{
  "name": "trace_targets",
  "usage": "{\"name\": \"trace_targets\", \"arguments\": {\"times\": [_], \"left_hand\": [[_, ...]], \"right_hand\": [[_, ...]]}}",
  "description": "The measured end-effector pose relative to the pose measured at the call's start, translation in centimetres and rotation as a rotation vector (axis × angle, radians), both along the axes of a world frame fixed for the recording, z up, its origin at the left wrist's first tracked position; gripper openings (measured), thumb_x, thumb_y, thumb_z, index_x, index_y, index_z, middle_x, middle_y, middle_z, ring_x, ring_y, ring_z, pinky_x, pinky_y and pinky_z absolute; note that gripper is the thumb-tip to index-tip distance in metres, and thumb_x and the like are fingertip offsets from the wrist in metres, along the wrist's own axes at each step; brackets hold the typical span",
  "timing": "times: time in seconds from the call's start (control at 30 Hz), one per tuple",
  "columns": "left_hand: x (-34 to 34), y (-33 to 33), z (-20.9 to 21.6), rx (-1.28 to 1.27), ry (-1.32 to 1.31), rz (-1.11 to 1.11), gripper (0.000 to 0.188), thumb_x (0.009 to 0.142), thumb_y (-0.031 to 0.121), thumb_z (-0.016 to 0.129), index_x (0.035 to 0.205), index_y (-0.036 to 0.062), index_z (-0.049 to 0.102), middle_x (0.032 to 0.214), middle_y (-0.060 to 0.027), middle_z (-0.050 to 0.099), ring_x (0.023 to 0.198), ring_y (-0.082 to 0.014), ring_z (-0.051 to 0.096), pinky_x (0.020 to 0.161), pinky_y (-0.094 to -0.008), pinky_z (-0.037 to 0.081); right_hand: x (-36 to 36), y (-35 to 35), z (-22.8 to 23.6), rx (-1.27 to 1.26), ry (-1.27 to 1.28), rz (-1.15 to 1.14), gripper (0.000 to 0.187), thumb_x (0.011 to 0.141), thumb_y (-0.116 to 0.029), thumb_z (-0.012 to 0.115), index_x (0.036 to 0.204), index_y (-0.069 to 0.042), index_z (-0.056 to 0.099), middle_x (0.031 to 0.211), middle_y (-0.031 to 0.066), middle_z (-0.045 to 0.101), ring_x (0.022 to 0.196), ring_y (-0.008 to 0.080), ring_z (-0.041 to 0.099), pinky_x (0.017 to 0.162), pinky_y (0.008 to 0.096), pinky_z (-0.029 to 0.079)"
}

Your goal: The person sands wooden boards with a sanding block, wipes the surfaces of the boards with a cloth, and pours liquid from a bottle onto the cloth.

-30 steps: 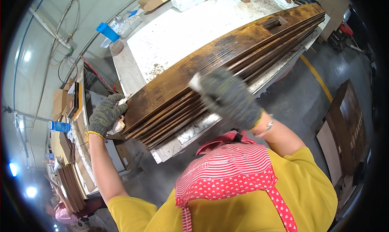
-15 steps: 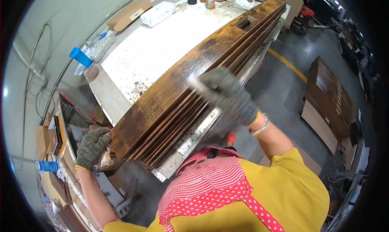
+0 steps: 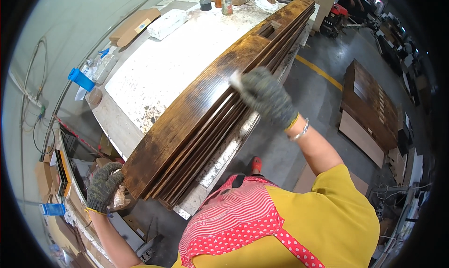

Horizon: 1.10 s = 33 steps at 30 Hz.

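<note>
A long, brown-stained wooden board (image 3: 177, 111) with a grooved middle and a rectangular cutout near its far end lies on top of a stack of similar boards (image 3: 210, 144). My right hand (image 3: 267, 97), in a grey-green knit glove, is over the board's right edge, closed on a small white pad (image 3: 236, 80) that motion blurs. At the near left end, my gloved left hand (image 3: 104, 188) is closed beside the board's corner. A crumpled, pale brown rag (image 3: 120, 198) shows under its fingers; how tightly it is gripped is partly hidden.
The stack lies along the right edge of a white, stain-spotted table (image 3: 140, 88). A blue cup (image 3: 81, 79), a white wrapped block (image 3: 167, 23) and jars (image 3: 226, 3) stand on it. Another brown wooden panel (image 3: 369, 104) leans low at right, beyond a yellow floor line (image 3: 318, 71).
My right hand has moved slightly up along the board's edge with the white pad. My left hand stays at the near corner. The whole view has shifted a little.
</note>
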<state>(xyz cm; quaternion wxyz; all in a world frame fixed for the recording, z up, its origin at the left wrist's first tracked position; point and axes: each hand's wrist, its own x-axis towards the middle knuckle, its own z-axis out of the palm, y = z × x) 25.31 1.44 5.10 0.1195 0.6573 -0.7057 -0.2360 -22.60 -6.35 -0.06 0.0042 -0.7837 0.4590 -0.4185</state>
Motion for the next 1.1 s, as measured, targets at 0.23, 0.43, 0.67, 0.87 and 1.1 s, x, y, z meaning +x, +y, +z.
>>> {"name": "trace_targets", "arguments": {"times": [0.23, 0.43, 0.67, 0.87, 1.1], "left_hand": [[-0.9, 0.4, 0.4, 0.058, 0.033, 0.072, 0.034, 0.087, 0.026, 0.065, 0.114, 0.0059, 0.067, 0.111, -0.0149, 0.067, 0.104, -0.0302, 0.063, 0.091, -0.0378, 0.048], [-0.9, 0.0, 0.7, 0.045, -0.011, -0.002, 0.033, 0.089, 0.027, 0.062, 0.114, 0.0059, 0.066, 0.110, -0.0157, 0.067, 0.103, -0.0284, 0.064, 0.087, -0.0374, 0.049], [4.1, -1.4, -2.1, -0.448, -0.247, -0.706, 0.029, 0.086, 0.010, 0.061, 0.115, 0.0122, 0.066, 0.120, -0.0124, 0.064, 0.108, -0.0329, 0.061, 0.091, -0.0397, 0.051], [0.9, -1.1, -0.2, 0.020, 0.007, -0.203, 0.038, 0.092, 0.032, 0.062, 0.116, 0.0021, 0.065, 0.111, -0.0169, 0.067, 0.106, -0.0301, 0.062, 0.094, -0.0390, 0.048], [2.8, -2.4, -0.7, -0.069, -0.116, -0.539, 0.027, 0.094, 0.018, 0.057, 0.117, 0.0073, 0.065, 0.117, -0.0147, 0.065, 0.102, -0.0323, 0.062, 0.090, -0.0381, 0.050]], "right_hand": [[-1.9, -1.4, 1.1, 0.001, -0.196, -0.091, 0.025, 0.082, -0.011, 0.070, 0.106, -0.004, 0.068, 0.090, 0.0126, 0.064, 0.085, 0.0271, 0.059, 0.076, 0.0359, 0.052], [3.3, 1.2, -0.1, -0.051, 0.052, -0.060, 0.022, 0.079, -0.009, 0.069, 0.099, -0.005, 0.062, 0.093, 0.0149, 0.060, 0.085, 0.0303, 0.060, 0.073, 0.0402, 0.053], [14.9, 7.7, 0.3, -0.008, 0.079, 0.390, 0.038, 0.079, -0.007, 0.063, 0.115, 0.003, 0.058, 0.092, 0.0155, 0.057, 0.083, 0.0332, 0.059, 0.071, 0.0410, 0.051], [18.2, 10.0, 1.5, 0.163, -0.002, 0.647, 0.035, 0.080, -0.008, 0.064, 0.115, -0.005, 0.062, 0.093, 0.0147, 0.058, 0.085, 0.0329, 0.060, 0.073, 0.0417, 0.052], [22.5, 9.5, 2.2, 0.035, 0.208, 0.659, 0.028, 0.081, -0.009, 0.063, 0.108, -0.005, 0.062, 0.095, 0.0142, 0.058, 0.086, 0.0307, 0.062, 0.072, 0.0411, 0.053]]}}
